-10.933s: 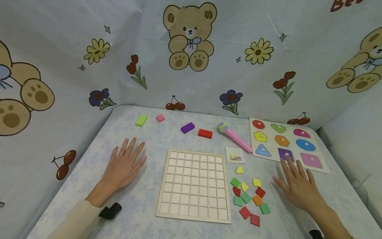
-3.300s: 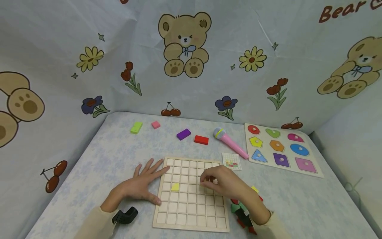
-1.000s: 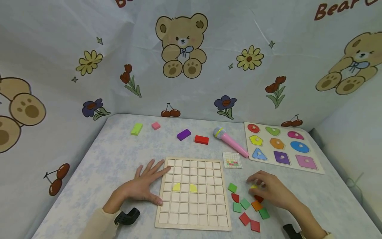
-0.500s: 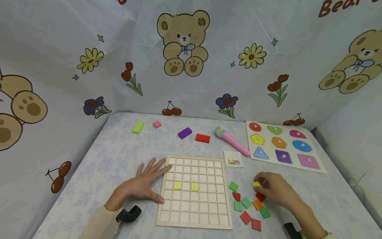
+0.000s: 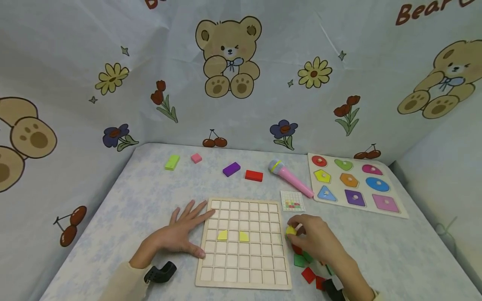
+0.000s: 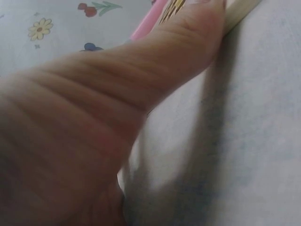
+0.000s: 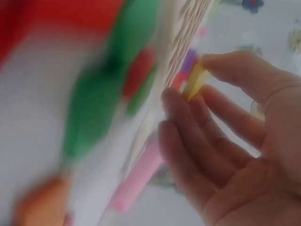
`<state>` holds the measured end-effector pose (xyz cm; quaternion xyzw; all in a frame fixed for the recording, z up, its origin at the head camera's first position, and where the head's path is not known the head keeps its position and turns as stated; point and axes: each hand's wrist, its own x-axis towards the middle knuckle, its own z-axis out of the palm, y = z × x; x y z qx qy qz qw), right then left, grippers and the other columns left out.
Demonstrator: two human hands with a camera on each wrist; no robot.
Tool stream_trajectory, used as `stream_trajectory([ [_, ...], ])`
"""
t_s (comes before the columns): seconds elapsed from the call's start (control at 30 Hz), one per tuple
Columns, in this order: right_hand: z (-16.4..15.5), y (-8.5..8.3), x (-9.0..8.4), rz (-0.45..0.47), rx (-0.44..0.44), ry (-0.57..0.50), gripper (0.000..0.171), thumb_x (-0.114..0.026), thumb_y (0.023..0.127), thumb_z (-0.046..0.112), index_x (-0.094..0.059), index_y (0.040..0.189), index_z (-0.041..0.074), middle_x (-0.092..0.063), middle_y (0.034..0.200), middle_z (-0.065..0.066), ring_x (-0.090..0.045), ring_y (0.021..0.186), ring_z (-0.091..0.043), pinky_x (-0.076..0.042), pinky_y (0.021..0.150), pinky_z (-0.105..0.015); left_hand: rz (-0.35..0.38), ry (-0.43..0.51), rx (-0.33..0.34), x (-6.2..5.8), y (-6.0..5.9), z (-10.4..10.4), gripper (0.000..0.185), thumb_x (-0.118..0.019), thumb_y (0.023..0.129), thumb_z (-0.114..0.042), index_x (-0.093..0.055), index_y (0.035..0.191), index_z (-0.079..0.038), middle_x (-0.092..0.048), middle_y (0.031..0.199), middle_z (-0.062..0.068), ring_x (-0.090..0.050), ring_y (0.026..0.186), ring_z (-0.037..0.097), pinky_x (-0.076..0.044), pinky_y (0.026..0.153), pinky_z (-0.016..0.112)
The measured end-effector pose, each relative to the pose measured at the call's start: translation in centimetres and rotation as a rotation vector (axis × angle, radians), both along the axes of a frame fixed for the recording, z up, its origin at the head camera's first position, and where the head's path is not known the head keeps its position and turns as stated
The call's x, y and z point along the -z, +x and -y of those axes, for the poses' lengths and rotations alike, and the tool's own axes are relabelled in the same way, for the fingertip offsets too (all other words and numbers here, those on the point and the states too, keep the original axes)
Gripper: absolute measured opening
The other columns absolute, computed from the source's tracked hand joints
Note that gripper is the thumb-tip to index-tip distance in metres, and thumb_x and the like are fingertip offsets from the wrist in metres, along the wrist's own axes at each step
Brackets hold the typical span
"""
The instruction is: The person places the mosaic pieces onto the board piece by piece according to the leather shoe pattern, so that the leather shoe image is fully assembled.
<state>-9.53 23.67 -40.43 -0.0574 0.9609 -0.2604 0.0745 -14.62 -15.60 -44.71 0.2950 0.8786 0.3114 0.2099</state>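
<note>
My right hand point(image 5: 314, 236) pinches a yellow square tile point(image 5: 290, 230) between thumb and fingers, just off the right edge of the wooden grid board point(image 5: 244, 283). The same yellow tile point(image 7: 195, 82) shows between the fingertips in the right wrist view. My left hand point(image 5: 180, 235) lies spread at the board's left edge, its thumb and forefinger touching the frame. Two yellow quarter-round tiles, a left one point(image 5: 222, 235) and a right one point(image 5: 244, 236), sit in cells of one row, a cell apart. Under and beside my right hand lie red tiles point(image 5: 308, 275) and green tiles point(image 5: 299, 261), partly hidden.
A small pattern card point(image 5: 292, 201) lies beyond the board's right corner. Behind are a pink toy microphone point(image 5: 295, 182), a shape puzzle board point(image 5: 339, 200), and red point(image 5: 254, 175), purple point(image 5: 231, 169), pink point(image 5: 196, 158) and lime point(image 5: 172, 162) blocks. A printed cloth wall point(image 5: 165, 54) backs the table.
My right hand has picked up the yellow square tile from the loose pile and carried it left to the board's edge. My left hand stays on the frame.
</note>
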Motion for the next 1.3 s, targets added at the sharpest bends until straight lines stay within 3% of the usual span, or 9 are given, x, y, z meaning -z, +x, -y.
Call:
stream_trajectory([
  [0.17, 2.7, 0.0, 0.3, -0.082, -0.168, -0.027, 0.024, -0.081, 0.083, 0.017, -0.073, 0.105, 0.013, -0.069, 0.096, 0.008, -0.063, 0.078, -0.005, -0.054, 0.068, -0.021, 0.003, -0.001, 0.003, 0.0, -0.1, -0.1, 0.114, -0.085, 0.072, -0.056, -0.022, 0.162, -0.023, 0.003, 0.170, 0.012, 0.017, 0.152, 0.044, 0.014, 0.109, 0.074],
  [0.33, 4.5, -0.2, 0.4, -0.125, -0.282, -0.067, 0.024, -0.079, 0.082, 0.014, -0.072, 0.105, 0.011, -0.070, 0.100, 0.007, -0.064, 0.084, -0.007, -0.056, 0.074, -0.026, 0.003, 0.001, 0.008, 0.0, -0.1, -0.2, 0.114, -0.084, 0.072, -0.056, -0.021, 0.162, -0.023, 0.003, 0.170, 0.011, 0.017, 0.152, 0.044, 0.015, 0.109, 0.073],
  [0.47, 5.9, -0.3, 0.2, -0.134, -0.320, -0.103, 0.025, -0.077, 0.082, 0.009, -0.071, 0.106, 0.010, -0.071, 0.102, 0.004, -0.065, 0.086, -0.009, -0.057, 0.077, -0.030, -0.001, -0.010, 0.014, 0.0, -0.2, -0.3, 0.115, -0.084, 0.072, -0.057, -0.021, 0.162, -0.024, 0.003, 0.170, 0.011, 0.016, 0.152, 0.044, 0.014, 0.109, 0.074],
  [0.73, 9.4, -0.5, -0.1, -0.110, -0.426, -0.135, 0.014, -0.077, 0.084, 0.010, -0.071, 0.096, 0.012, -0.070, 0.093, 0.008, -0.064, 0.084, -0.007, -0.056, 0.076, -0.025, -0.014, -0.018, -0.006, -0.2, -0.3, -0.2, 0.115, -0.085, 0.070, -0.058, -0.023, 0.161, -0.024, 0.001, 0.170, 0.010, 0.014, 0.153, 0.043, 0.013, 0.110, 0.073],
  [1.13, 11.5, -0.3, 0.7, -0.124, -0.508, -0.003, 0.008, -0.078, 0.084, 0.014, -0.074, 0.090, 0.014, -0.066, 0.082, 0.011, -0.051, 0.065, 0.004, -0.046, 0.063, -0.014, -0.013, -0.014, -0.007, 0.2, -0.1, -0.1, 0.115, -0.084, 0.070, -0.059, -0.023, 0.161, -0.025, 0.001, 0.170, 0.010, 0.015, 0.153, 0.043, 0.013, 0.110, 0.073],
  [1.3, 11.6, -0.2, 0.9, -0.100, -0.502, 0.017, 0.008, -0.077, 0.085, 0.012, -0.074, 0.091, 0.017, -0.068, 0.086, 0.012, -0.053, 0.069, 0.004, -0.048, 0.066, -0.015, -0.006, -0.007, -0.012, 0.2, 0.1, -0.1, 0.114, -0.084, 0.071, -0.059, -0.023, 0.161, -0.025, 0.001, 0.170, 0.010, 0.015, 0.153, 0.043, 0.013, 0.110, 0.072],
])
